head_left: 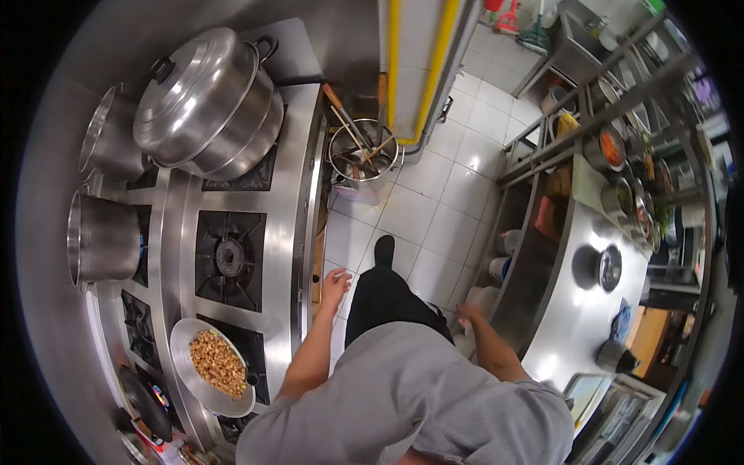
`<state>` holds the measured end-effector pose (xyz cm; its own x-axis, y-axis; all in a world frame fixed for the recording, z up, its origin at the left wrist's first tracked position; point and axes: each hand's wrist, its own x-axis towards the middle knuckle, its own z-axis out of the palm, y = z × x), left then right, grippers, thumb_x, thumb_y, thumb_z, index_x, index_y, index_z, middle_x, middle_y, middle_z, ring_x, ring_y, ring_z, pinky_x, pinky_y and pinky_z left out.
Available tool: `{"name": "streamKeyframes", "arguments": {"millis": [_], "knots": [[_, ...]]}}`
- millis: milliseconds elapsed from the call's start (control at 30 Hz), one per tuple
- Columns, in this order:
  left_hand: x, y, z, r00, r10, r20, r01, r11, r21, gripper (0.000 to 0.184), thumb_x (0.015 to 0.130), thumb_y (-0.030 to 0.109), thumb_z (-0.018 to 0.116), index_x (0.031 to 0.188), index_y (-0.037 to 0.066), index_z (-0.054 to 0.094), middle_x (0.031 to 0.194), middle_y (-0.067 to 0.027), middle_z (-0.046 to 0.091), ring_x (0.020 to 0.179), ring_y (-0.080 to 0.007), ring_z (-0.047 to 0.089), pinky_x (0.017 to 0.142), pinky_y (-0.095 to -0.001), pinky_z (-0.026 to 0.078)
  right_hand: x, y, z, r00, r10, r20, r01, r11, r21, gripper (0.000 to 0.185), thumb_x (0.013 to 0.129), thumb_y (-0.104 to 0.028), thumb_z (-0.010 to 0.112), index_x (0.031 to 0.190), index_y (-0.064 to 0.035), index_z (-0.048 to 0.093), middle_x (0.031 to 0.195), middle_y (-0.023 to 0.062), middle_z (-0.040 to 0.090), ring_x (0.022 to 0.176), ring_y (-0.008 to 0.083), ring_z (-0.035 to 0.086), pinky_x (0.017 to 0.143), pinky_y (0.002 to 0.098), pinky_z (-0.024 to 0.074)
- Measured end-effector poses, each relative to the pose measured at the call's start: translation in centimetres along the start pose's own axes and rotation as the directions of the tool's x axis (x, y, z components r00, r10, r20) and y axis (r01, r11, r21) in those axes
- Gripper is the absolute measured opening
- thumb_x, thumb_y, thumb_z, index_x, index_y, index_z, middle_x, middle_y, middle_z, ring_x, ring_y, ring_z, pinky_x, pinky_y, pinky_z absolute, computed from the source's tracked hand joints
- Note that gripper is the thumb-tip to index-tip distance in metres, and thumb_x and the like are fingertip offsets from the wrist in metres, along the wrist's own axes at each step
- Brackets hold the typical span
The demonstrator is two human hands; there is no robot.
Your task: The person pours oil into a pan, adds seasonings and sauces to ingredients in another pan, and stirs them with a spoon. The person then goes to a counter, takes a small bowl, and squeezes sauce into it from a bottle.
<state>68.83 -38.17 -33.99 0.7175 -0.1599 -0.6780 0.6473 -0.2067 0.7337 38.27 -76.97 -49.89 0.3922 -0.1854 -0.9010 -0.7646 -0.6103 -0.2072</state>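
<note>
My left hand point(335, 288) hangs beside the front edge of the steel stove point(291, 194), with its fingers apart and nothing in them. Down on the right, my right hand point(467, 313) is near the lower shelf of the steel counter point(570, 287); its fingers are small and blurred. A wide pan point(183, 349) of browned, diced food point(217, 363) rests on the stove, left of my left arm. Farther up the stove stands a large lidded steamer pot point(225, 124). A bare burner point(229, 256) lies between the two.
Two steel pots point(112, 236) stand at the stove's back. A bucket of long-handled utensils point(363, 159) is on the tiled floor point(418, 194) ahead, beside yellow pipes point(434, 77). Bowls of cut vegetables point(611, 147) and a small metal bowl point(610, 268) sit at the right.
</note>
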Motion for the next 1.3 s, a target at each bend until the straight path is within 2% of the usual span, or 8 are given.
{"name": "streamKeyframes", "arguments": {"millis": [300, 400, 500, 567, 633, 700, 1033, 1300], "knots": [[25.2, 8.2, 4.3, 0.997, -0.068, -0.036, 0.077, 0.907, 0.413, 0.045, 0.091, 0.039, 0.066, 0.122, 0.006, 0.062, 0.102, -0.0089, 0.07, 0.081, -0.0187, 0.065, 0.065, -0.0298, 0.053, 11.8, -33.1, -27.5, 0.763, -0.121, -0.635, 0.437, 0.821, 0.369, 0.079, 0.089, -0.056, 0.062, 0.14, 0.0015, 0.045, 0.126, 0.0283, 0.062, 0.112, 0.0408, 0.063, 0.09, 0.0471, 0.0535], [30.0, 13.4, 8.9, 0.957, -0.131, -0.26, 0.144, 0.989, 0.029, 0.05, 0.09, 0.042, 0.066, 0.122, 0.004, 0.059, 0.118, -0.0136, 0.063, 0.094, -0.0236, 0.065, 0.065, -0.0387, 0.059, 22.3, -38.9, -30.5, 0.698, 0.0, -0.716, 0.415, 0.816, 0.404, 0.081, 0.085, -0.057, 0.068, 0.137, 0.0016, 0.046, 0.126, 0.0261, 0.061, 0.109, 0.0385, 0.064, 0.078, 0.0477, 0.0592], [34.8, 13.0, 10.2, 0.951, -0.131, -0.282, 0.141, 0.99, 0.018, 0.043, 0.091, 0.026, 0.068, 0.126, 0.006, 0.053, 0.109, -0.0113, 0.061, 0.082, -0.0245, 0.065, 0.07, -0.0402, 0.058, 24.6, -41.4, -34.7, 0.964, -0.118, -0.237, 0.217, 0.866, 0.45, 0.078, 0.081, -0.053, 0.073, 0.132, 0.0011, 0.046, 0.12, 0.0226, 0.062, 0.104, 0.0353, 0.065, 0.068, 0.0459, 0.0619], [36.3, 13.0, 10.6, 0.949, -0.105, -0.298, 0.103, 0.994, -0.022, 0.037, 0.091, 0.02, 0.067, 0.122, 0.005, 0.055, 0.11, -0.0109, 0.062, 0.084, -0.0235, 0.065, 0.071, -0.0402, 0.057, 25.2, -42.7, -34.4, 0.97, -0.059, -0.236, 0.179, 0.83, 0.528, 0.057, 0.085, -0.038, 0.073, 0.12, 0.0004, 0.049, 0.108, 0.0173, 0.063, 0.095, 0.0311, 0.066, 0.067, 0.0436, 0.0621], [36.6, 11.0, 10.7, 0.941, -0.079, -0.33, 0.043, 0.992, -0.115, 0.025, 0.09, 0.008, 0.064, 0.115, 0.004, 0.06, 0.112, -0.01, 0.065, 0.087, -0.0215, 0.065, 0.074, -0.0401, 0.056, 26.2, -41.5, -31.6, 0.952, -0.114, -0.284, 0.306, 0.336, 0.891, 0.038, 0.087, -0.022, 0.072, 0.11, -0.0007, 0.049, 0.099, 0.0123, 0.062, 0.085, 0.0263, 0.066, 0.063, 0.042, 0.0619], [37.7, 5.0, 9.3, 0.922, 0.3, -0.244, -0.316, 0.948, -0.031, 0.026, 0.091, 0.005, 0.064, 0.116, 0.001, 0.062, 0.11, -0.0069, 0.066, 0.094, -0.0197, 0.065, 0.08, -0.0363, 0.053, 25.1, -38.5, -29.0, 0.948, -0.05, -0.314, 0.311, 0.364, 0.878, 0.032, 0.087, -0.017, 0.071, 0.103, -0.0031, 0.048, 0.092, 0.0075, 0.057, 0.073, 0.0199, 0.061, 0.058, 0.04, 0.0598], [6.6, 14.5, 14.3, 0.956, 0.09, 0.278, -0.157, 0.96, 0.23, 0.007, 0.085, 0.003, 0.063, 0.091, -0.001, 0.06, 0.089, -0.0037, 0.064, 0.079, -0.0126, 0.057, 0.071, -0.0302, 0.048, -12.5, -22.4, -23.4, 0.9, 0.26, -0.351, 0.298, 0.222, 0.928, 0.04, 0.084, -0.019, 0.067, 0.115, 0.0002, 0.051, 0.094, 0.0066, 0.059, 0.08, 0.0171, 0.062, 0.063, 0.0315, 0.0547], [-11.7, 23.1, 24.0, 0.577, 0.123, 0.808, -0.497, 0.837, 0.227, 0.018, 0.088, 0.012, 0.072, 0.095, -0.002, 0.064, 0.075, -0.0019, 0.063, 0.066, -0.0069, 0.053, 0.058, -0.027, 0.042, -39.4, -13.8, -18.9, 0.561, 0.689, -0.459, 0.581, 0.067, 0.811, 0.033, 0.085, -0.013, 0.062, 0.111, 0.0062, 0.054, 0.092, 0.0104, 0.064, 0.08, 0.0171, 0.064, 0.066, 0.0319, 0.0545]]}}
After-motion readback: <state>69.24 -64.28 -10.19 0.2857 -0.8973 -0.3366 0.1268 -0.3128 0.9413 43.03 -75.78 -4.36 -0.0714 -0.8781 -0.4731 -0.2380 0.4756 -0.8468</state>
